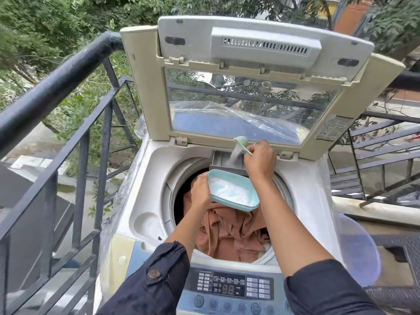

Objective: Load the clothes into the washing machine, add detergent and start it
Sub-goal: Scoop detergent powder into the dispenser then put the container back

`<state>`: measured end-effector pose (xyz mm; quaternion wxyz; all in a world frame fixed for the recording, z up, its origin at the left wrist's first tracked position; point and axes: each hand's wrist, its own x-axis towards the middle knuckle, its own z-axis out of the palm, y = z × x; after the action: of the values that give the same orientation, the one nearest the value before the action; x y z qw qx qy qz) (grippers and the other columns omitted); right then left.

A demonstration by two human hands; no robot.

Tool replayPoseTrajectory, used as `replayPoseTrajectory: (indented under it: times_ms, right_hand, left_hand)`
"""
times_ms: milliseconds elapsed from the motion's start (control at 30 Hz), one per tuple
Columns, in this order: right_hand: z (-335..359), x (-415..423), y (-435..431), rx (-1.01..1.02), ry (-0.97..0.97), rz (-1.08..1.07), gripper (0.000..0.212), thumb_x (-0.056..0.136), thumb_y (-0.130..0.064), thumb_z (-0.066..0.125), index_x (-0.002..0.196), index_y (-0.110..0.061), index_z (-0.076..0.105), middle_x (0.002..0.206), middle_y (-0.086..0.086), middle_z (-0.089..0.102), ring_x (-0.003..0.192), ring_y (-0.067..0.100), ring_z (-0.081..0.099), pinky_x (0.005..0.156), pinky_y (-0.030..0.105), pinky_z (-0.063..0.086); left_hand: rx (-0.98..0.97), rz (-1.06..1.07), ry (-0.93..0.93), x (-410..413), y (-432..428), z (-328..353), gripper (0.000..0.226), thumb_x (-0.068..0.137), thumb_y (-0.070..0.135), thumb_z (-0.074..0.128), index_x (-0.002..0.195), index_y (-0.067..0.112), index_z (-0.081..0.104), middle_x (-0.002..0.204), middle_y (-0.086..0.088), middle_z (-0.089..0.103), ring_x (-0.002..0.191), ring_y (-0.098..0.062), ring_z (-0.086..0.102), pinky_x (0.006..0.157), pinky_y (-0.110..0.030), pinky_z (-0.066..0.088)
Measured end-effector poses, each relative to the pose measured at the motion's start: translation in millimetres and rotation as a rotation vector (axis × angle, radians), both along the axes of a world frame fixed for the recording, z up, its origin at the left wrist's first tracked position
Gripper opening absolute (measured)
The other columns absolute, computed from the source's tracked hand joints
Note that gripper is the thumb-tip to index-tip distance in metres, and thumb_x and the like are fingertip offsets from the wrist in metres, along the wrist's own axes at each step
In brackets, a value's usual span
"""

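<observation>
A top-loading washing machine [145,192] stands with its lid [250,87] raised. Brown-pink clothes [229,233] fill the drum. My left hand [200,192] holds a light blue box of white detergent powder [234,192] over the drum. My right hand [261,160] pinches the handle of a small green scoop [241,140], tipped over the open detergent drawer [223,160] at the back rim. Powder streams from the scoop into the drawer. The control panel [229,287] with its display and round buttons lies at the near edge.
A black metal railing [68,92] runs along the left, with foliage beyond it. Black metal stairs [381,160] rise on the right. A translucent bluish tub [361,251] sits to the right of the machine. Clear plastic wrap [256,119] lies behind the lid.
</observation>
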<state>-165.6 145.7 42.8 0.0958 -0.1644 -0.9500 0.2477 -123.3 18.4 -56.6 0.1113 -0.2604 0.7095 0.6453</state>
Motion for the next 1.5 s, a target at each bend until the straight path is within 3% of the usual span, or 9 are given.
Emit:
replayPoseTrajectory:
  times_ms: [300, 600, 800, 967, 1100, 1233, 1333, 1500]
  right_hand:
    - [1.2, 1.6, 2.5, 0.038, 0.133, 0.03, 0.025, 0.087, -0.002, 0.052, 0.103, -0.003, 0.071, 0.107, 0.014, 0.061, 0.099, 0.033, 0.059, 0.077, 0.036, 0.045]
    - [7.6, -0.3, 2.5, 0.05, 0.217, 0.059, 0.026, 0.088, -0.002, 0.052, 0.105, -0.003, 0.07, 0.104, 0.013, 0.06, 0.099, 0.031, 0.057, 0.074, 0.037, 0.046]
    - [-1.6, -0.9, 9.5, -0.16, -0.107, 0.043, 0.021, 0.086, -0.019, 0.064, 0.103, -0.014, 0.074, 0.103, 0.013, 0.072, 0.098, 0.031, 0.064, 0.078, 0.031, 0.047]
    - [-7.8, 13.7, 11.5, -0.285, -0.141, 0.192, 0.023, 0.082, -0.021, 0.07, 0.102, -0.011, 0.074, 0.098, 0.011, 0.074, 0.092, 0.024, 0.066, 0.078, 0.03, 0.046]
    - [-6.2, 27.7, 17.6, -0.233, -0.216, 0.365, 0.018, 0.079, -0.016, 0.071, 0.096, -0.01, 0.075, 0.093, 0.008, 0.073, 0.077, 0.012, 0.055, 0.058, 0.019, 0.03]
    - [-10.2, 38.9, 21.6, -0.132, -0.28, 0.38, 0.014, 0.073, -0.016, 0.069, 0.085, -0.012, 0.076, 0.086, 0.008, 0.073, 0.075, 0.014, 0.057, 0.061, 0.023, 0.03]
    - [-18.6, 43.1, 25.3, -0.097, -0.288, 0.353, 0.013, 0.071, -0.017, 0.068, 0.077, -0.01, 0.076, 0.078, 0.012, 0.072, 0.077, 0.026, 0.065, 0.065, 0.03, 0.045]
    - [-25.2, 49.7, 25.5, 0.002, -0.297, 0.279, 0.013, 0.073, -0.018, 0.065, 0.081, -0.014, 0.075, 0.087, 0.009, 0.073, 0.088, 0.028, 0.064, 0.071, 0.029, 0.047]
  left_hand:
    - [-0.013, 0.022, 0.002, 0.6, 1.2, 3.4, 0.039, 0.098, 0.034, 0.031, 0.119, 0.021, 0.062, 0.115, -0.005, 0.062, 0.107, -0.026, 0.057, 0.095, -0.044, 0.045]
    - [-0.026, 0.031, 0.011, 0.4, 3.8, 3.6, 0.039, 0.099, 0.03, 0.031, 0.12, 0.02, 0.062, 0.118, -0.004, 0.061, 0.106, -0.023, 0.056, 0.087, -0.034, 0.04]
    - [-0.051, 0.075, 0.039, 1.1, 3.6, 2.1, 0.039, 0.098, 0.03, 0.031, 0.12, 0.018, 0.062, 0.12, -0.006, 0.061, 0.109, -0.024, 0.054, 0.09, -0.034, 0.039]
    - [-0.058, 0.077, 0.046, 3.0, 6.4, 3.0, 0.039, 0.097, 0.029, 0.032, 0.119, 0.017, 0.062, 0.122, -0.007, 0.061, 0.113, -0.025, 0.053, 0.098, -0.039, 0.04]
    - [-0.086, 0.057, 0.058, 3.5, 7.6, 3.2, 0.04, 0.098, 0.029, 0.03, 0.123, 0.016, 0.059, 0.125, -0.008, 0.059, 0.115, -0.027, 0.052, 0.1, -0.039, 0.038]
    - [0.008, 0.086, 0.071, 9.2, 10.9, 5.8, 0.041, 0.097, 0.035, 0.033, 0.125, 0.018, 0.058, 0.126, -0.007, 0.059, 0.116, -0.025, 0.053, 0.105, -0.041, 0.039]
    - [0.075, 0.058, 0.107, 14.3, 14.8, 6.1, 0.047, 0.091, 0.044, 0.032, 0.124, 0.023, 0.057, 0.122, -0.004, 0.061, 0.113, -0.023, 0.056, 0.105, -0.043, 0.041]
    - [0.104, 0.022, 0.094, 14.6, 20.6, -11.3, 0.07, 0.068, 0.067, 0.031, 0.123, 0.03, 0.055, 0.127, -0.008, 0.059, 0.12, -0.028, 0.053, 0.108, -0.049, 0.038]
